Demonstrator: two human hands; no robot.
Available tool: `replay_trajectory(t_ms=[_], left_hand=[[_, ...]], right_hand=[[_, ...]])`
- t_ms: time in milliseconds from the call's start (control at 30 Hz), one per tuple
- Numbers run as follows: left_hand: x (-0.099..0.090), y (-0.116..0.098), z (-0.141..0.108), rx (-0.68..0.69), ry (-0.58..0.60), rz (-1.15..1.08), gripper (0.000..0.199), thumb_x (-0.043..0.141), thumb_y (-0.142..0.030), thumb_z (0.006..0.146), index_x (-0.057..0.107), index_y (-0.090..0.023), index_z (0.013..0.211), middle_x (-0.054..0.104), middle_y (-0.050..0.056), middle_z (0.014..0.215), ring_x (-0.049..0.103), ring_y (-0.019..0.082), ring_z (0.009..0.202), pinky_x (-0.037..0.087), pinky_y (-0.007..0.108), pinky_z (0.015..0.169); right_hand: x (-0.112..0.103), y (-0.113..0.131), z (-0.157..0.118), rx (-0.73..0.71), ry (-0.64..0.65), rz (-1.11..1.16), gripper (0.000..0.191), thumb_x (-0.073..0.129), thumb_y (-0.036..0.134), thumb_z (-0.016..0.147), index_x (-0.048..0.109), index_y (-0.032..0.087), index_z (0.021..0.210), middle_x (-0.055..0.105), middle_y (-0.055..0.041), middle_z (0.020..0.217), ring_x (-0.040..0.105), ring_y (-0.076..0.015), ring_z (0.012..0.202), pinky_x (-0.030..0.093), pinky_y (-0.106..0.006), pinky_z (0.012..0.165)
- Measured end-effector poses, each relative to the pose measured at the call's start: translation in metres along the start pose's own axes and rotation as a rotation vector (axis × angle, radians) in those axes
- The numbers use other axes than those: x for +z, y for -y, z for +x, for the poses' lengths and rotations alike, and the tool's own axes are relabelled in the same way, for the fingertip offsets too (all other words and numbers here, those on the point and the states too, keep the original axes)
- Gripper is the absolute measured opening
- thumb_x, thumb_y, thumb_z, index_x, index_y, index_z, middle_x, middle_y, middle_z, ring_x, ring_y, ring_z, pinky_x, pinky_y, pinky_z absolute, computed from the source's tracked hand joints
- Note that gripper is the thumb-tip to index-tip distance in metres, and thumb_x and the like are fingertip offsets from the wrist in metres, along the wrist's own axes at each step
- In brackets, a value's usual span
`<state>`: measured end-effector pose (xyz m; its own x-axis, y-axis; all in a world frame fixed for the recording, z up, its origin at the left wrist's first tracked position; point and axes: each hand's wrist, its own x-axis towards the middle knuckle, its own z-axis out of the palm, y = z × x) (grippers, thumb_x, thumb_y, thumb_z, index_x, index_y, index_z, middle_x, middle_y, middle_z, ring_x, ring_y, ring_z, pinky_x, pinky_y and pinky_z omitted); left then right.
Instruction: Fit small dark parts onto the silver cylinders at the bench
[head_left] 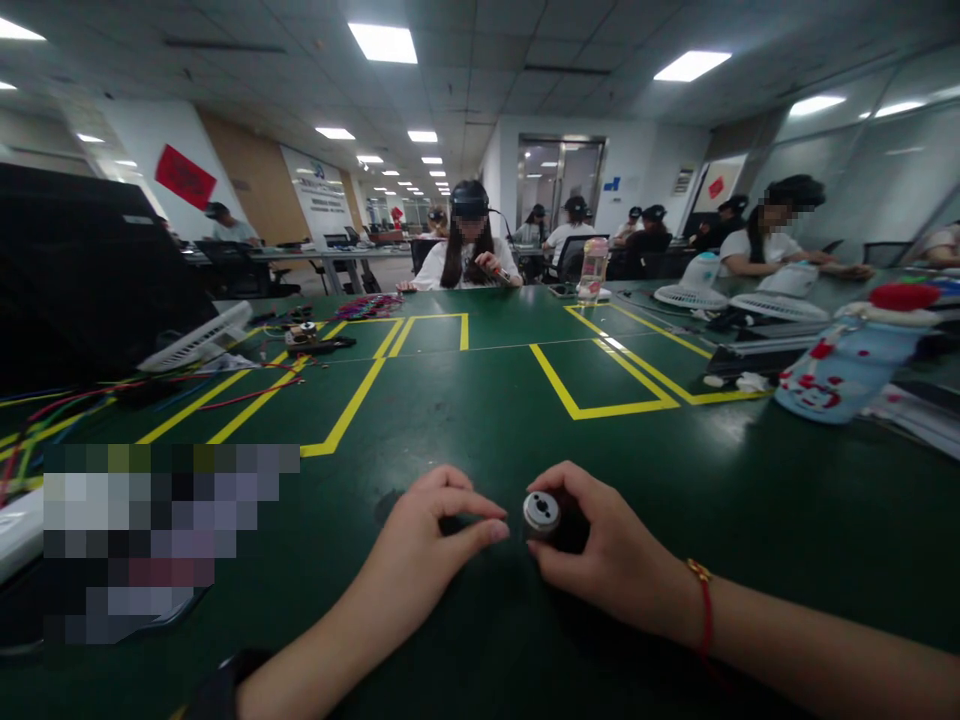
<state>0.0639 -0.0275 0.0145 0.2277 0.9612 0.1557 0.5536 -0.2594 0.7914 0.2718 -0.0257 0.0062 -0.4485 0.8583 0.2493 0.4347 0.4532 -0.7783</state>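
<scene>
A small metal cylinder (541, 512) with a round, pale top and dark holes in it stands on the green table (480, 410). My right hand (600, 550) has its thumb and fingers around the cylinder from the right, with a red string bracelet on the wrist. Just left of the cylinder is my left hand (442, 530), its thumb and forefinger brought close together at the tips. A narrow gap separates those fingertips from the cylinder. Whether anything tiny sits between them is too small to tell.
Wires and a small motor-like part (301, 335) lie at the left, near a black monitor (90, 270). A blue bottle (847, 360) and white fans (694, 285) stand at the right. Across the table sits a person (469, 250); several others are beyond.
</scene>
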Motion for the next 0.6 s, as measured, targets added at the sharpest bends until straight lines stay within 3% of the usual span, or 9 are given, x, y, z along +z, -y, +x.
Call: replay_trajectory(t_ms=[100,233,500,600], left_hand=[[0.007,0.01,0.0,0.063,0.086,0.129,0.015,0.066,-0.041,0.072,0.074,-0.031,0.08,0.06,0.002,0.084,0.054,0.022,0.086,0.04,0.036,0.078],[0.01,0.013,0.001,0.11,0.111,0.236,0.014,0.066,-0.042,0.073,0.073,-0.034,0.081,0.062,0.001,0.084,0.053,0.023,0.085,0.037,0.036,0.076],[0.01,0.01,-0.001,0.103,0.122,0.246,0.017,0.065,-0.043,0.073,0.073,-0.034,0.085,0.064,0.001,0.086,0.054,0.023,0.087,0.036,0.035,0.076],[0.006,0.007,-0.001,0.071,0.103,0.166,0.026,0.066,-0.044,0.072,0.07,-0.032,0.095,0.064,0.002,0.089,0.055,0.022,0.086,0.038,0.034,0.077]], right_hand=[[0.0,-0.002,0.0,0.018,0.01,0.018,0.032,0.063,0.024,0.071,0.049,0.021,0.1,0.059,-0.0001,0.091,0.056,-0.0113,0.078,0.046,-0.025,0.069],[-0.001,-0.003,0.0,0.04,0.023,0.045,0.035,0.065,0.026,0.07,0.049,0.021,0.101,0.06,0.0,0.092,0.057,-0.0116,0.079,0.046,-0.026,0.07],[0.001,0.0,-0.002,0.03,0.038,0.07,0.037,0.066,0.028,0.069,0.051,0.02,0.102,0.061,-0.0013,0.094,0.058,-0.0122,0.08,0.047,-0.027,0.072],[-0.011,0.002,0.002,0.032,-0.026,0.012,0.031,0.063,0.027,0.07,0.05,0.019,0.098,0.062,-0.0019,0.091,0.058,-0.012,0.079,0.047,-0.026,0.07]])
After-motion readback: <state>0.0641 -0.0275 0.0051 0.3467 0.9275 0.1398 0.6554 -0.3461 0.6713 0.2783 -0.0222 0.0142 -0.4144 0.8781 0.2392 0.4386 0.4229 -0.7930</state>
